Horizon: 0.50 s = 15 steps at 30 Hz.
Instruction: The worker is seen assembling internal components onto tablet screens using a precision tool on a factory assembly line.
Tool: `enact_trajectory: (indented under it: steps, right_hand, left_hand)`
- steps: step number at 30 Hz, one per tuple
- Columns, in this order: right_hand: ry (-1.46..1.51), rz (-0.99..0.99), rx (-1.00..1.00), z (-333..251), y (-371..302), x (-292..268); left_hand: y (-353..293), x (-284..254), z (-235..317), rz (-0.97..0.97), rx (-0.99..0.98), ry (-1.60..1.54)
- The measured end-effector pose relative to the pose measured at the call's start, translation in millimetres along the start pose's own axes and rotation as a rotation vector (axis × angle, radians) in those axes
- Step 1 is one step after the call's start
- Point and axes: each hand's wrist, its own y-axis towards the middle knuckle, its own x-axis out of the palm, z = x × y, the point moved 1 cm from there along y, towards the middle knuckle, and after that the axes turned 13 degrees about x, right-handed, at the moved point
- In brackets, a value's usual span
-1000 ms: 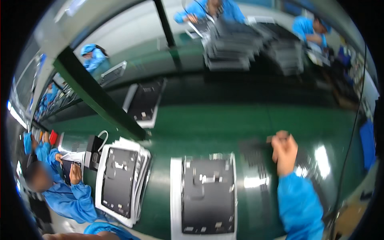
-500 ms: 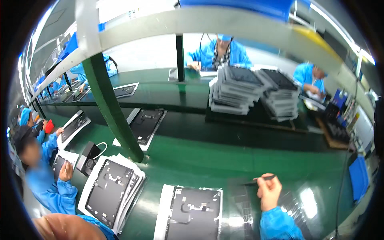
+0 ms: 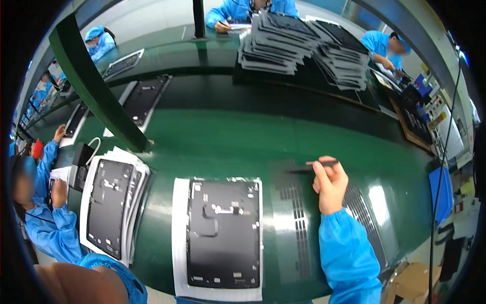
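Note:
My right hand [image 3: 331, 186] is closed around black tweezers [image 3: 324, 164], whose tips point left over a clear sheet with rows of dark strips [image 3: 299, 218]. A second strip sheet [image 3: 363, 207] lies partly behind my right forearm. Left of the tweezers, a black tablet-sized panel [image 3: 223, 248] with small silvery parts and a thin dark loop rests on a white backing sheet [image 3: 180, 238]. At the lower left edge, very near and cut off, is what seems to be my left hand [image 3: 76, 283] beside a blue cuff; its fingers cannot be made out.
A stack of similar panels [image 3: 109, 213] stands left, beside a dark boxy device [image 3: 80, 167]. A green post [image 3: 96, 86] rises behind. Tall panel stacks [image 3: 276, 45] fill the back shelf. Co-workers in blue sit left and across. A blue bin [image 3: 441, 195] is at right.
The view has tilted down, so the bench sits higher in it. My right hand still grips the tweezers over the strip sheet. The panel has kept its place on the bench.

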Motion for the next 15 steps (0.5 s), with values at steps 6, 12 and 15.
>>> enact_trajectory:
  steps: [6, 12, 15]
  right_hand:
    - [-0.037, 0.019, -0.018, -12.3, 6.1, 1.6]
    - [-0.050, -0.001, -0.018, -8.8, -1.2, -13.1]
    - [0.021, -0.011, -0.018, -6.7, 1.4, 3.3]
  left_hand:
    - [-15.2, 9.4, 8.7, -0.064, -0.082, -0.119]
    - [-17.1, 24.8, 11.5, -0.063, -0.102, -0.152]
    - [-19.0, 39.9, 12.9, -0.068, -0.122, -0.187]
